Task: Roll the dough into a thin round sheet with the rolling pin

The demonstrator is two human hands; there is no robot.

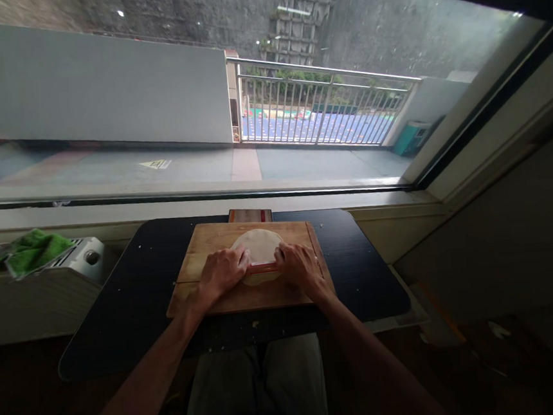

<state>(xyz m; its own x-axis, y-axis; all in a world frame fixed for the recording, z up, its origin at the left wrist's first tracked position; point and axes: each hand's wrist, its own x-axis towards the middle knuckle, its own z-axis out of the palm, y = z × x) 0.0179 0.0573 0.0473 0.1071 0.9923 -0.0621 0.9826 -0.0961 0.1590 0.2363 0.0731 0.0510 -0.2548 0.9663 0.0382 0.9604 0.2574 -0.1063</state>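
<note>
A flat round sheet of pale dough lies on a wooden board set on a small black table. A wooden rolling pin lies across the near part of the dough. My left hand curls over the pin's left end and my right hand over its right end, both palms down with fingers bent on it. Most of the pin is hidden under my hands.
A red and white box sits just beyond the board at the table's far edge. A green cloth lies on a white appliance to the left. A wide window runs behind the table, a wall to the right.
</note>
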